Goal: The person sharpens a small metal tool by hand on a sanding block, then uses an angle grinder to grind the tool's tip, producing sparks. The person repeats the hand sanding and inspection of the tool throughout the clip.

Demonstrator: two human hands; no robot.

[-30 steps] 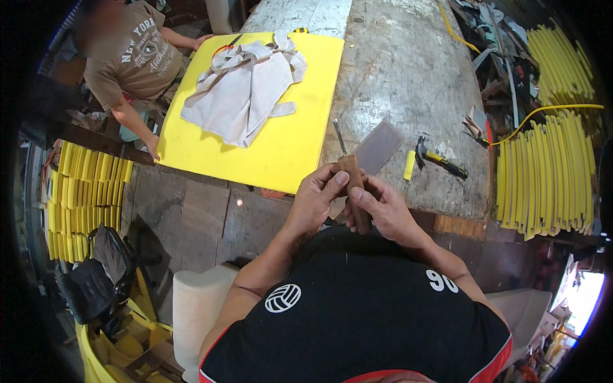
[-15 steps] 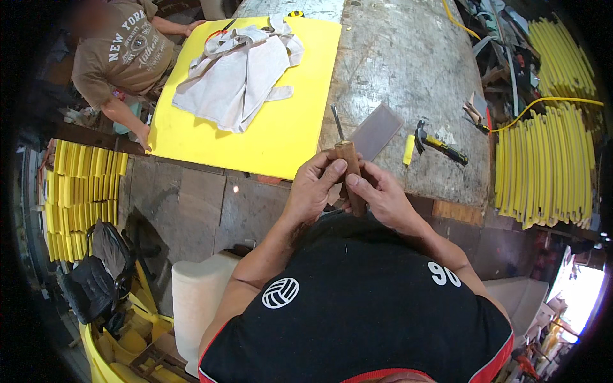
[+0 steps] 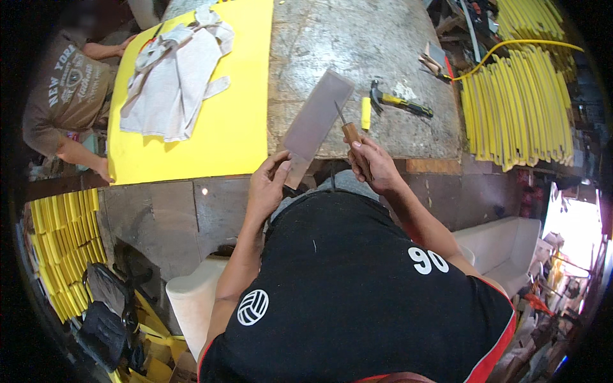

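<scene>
In my right hand [image 3: 377, 165] is a narrow chisel-like tool [image 3: 352, 133] with a wooden handle; the fingers wrap round the handle and the thin metal shaft points up and away. My left hand [image 3: 268, 185] pinches the near end of a flat grey rectangular slab [image 3: 319, 115], which looks like a sharpening stone. That slab lies slanted, its far part over the worn workbench [image 3: 306, 38] and its near end past the bench edge. The tip of the tool is close to the slab's right side; whether they touch I cannot tell.
A claw hammer [image 3: 408, 105] and a small yellow piece [image 3: 366, 113] lie right of the slab. Left is a yellow sheet [image 3: 239, 121] with a pale cloth [image 3: 172, 96] on it; a co-worker's hand [image 3: 104, 171] touches its edge. Yellow strips [image 3: 517, 115] are stacked at right, near a yellow hose [image 3: 511, 43].
Both hands were together on the wooden handle. My left hand has let go and taken the slab's near end; my right hand keeps the tool. The view has shifted to the right.
</scene>
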